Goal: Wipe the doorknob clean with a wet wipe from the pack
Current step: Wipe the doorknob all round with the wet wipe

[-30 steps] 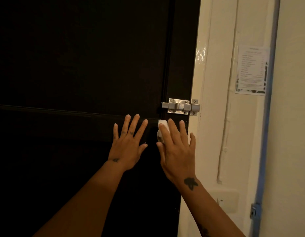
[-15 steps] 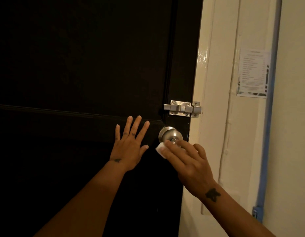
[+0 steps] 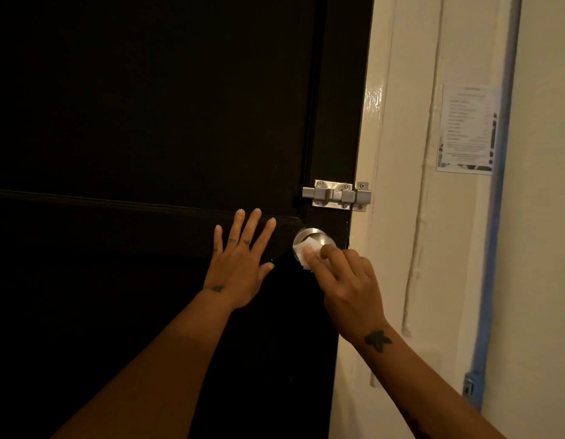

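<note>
A round silver doorknob (image 3: 316, 236) sits near the right edge of a dark door (image 3: 148, 122). My right hand (image 3: 347, 286) presses a folded white wet wipe (image 3: 303, 252) against the knob's lower front, covering its lower half. My left hand (image 3: 240, 261) lies flat on the door just left of the knob, fingers spread and holding nothing. The pack of wipes is not in view.
A silver slide bolt (image 3: 336, 194) is fixed above the knob, reaching across to the cream door frame (image 3: 366, 280). A printed paper notice (image 3: 466, 129) hangs on the wall to the right, beside a blue vertical pipe (image 3: 496, 217).
My right hand slid from over the knob down to its lower right, uncovering the knob, then brought the wipe back up onto its front. My left hand stayed flat on the door.
</note>
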